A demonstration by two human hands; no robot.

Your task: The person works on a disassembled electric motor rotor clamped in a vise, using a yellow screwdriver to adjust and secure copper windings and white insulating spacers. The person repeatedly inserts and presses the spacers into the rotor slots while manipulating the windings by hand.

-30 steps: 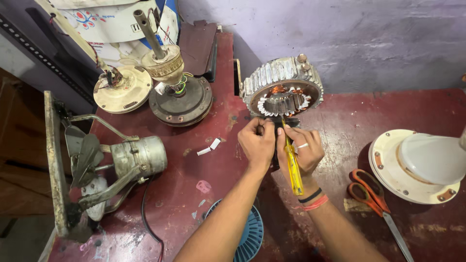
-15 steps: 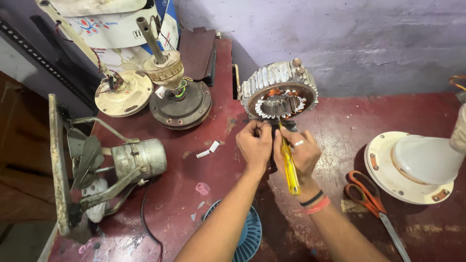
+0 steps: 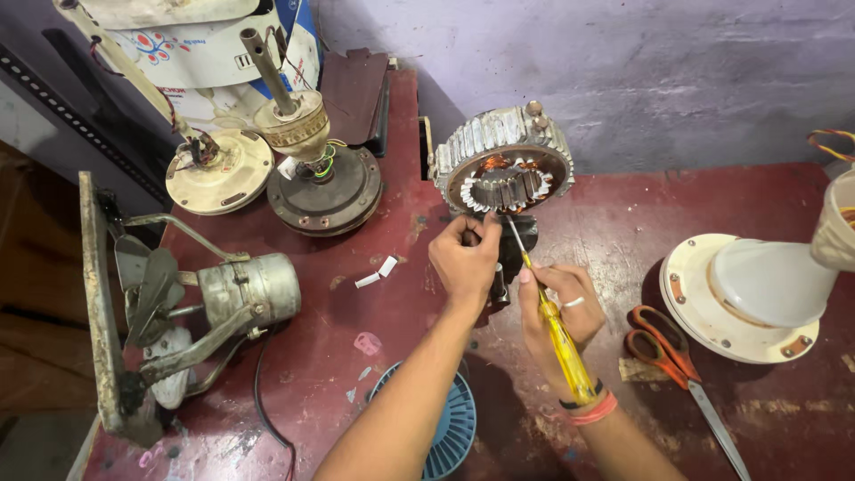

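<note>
Stator (image 3: pixel 504 169) upright, screwdriver (image 3: pixel 554 325) in right hand (image 3: pixel 557 303)

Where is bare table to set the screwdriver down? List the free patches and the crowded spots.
Free: the red table between the stator and the white fan cover; also the strip between the exhaust fan and the left hand, with only paper scraps. Crowded: the far left corner around the fan motor, and by the scissors.
</note>
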